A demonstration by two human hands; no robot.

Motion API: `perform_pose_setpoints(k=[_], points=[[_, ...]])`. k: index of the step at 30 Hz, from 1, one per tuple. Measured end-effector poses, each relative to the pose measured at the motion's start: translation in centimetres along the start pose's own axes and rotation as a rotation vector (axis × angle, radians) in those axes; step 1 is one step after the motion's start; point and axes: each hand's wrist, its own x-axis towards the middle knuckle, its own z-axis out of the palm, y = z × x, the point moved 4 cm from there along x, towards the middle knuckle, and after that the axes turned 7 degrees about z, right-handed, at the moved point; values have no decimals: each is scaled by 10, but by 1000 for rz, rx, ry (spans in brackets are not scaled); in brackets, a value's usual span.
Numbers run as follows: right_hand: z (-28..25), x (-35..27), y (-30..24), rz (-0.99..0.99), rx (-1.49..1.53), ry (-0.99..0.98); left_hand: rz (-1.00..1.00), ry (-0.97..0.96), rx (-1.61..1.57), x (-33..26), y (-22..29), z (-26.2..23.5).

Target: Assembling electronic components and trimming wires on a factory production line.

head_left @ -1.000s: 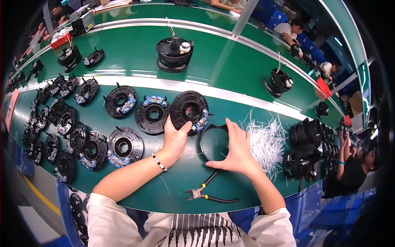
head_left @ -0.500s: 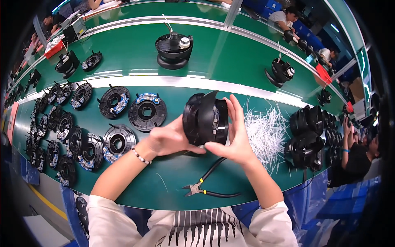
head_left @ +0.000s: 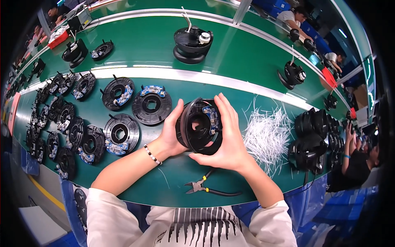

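Inside the desk's (head_left: 142,189) near edge, left hand (head_left: 169,138) and right hand (head_left: 231,144) are clamping fingers around a round black housing (head_left: 202,139). Probably light and stiff, it is inviting rim holds.

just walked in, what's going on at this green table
A person's left hand and right hand hold a round black assembly between them, its blue circuit board showing, above the green table. Pliers lie nearer the person. Black discs with similar boards spread to the left; to the right lie a heap of white strips and, beyond it, black shells.
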Motion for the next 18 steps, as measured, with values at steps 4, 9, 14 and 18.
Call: perform_pose_setpoints(k=[4, 9, 14, 18], points=[[-1, 2, 4, -61, 70, -25, -8, -29, 47, 1, 2, 1], [-2, 0, 6, -108, 98, -101, -49, 41, 45, 0, -5, -2], [7, 4, 12, -53, 92, -48, 28, 18, -12, 2, -5, 0], [-2, 4, 24, 4, 478, -58, -13, -18, -2, -1, 0, 9]])
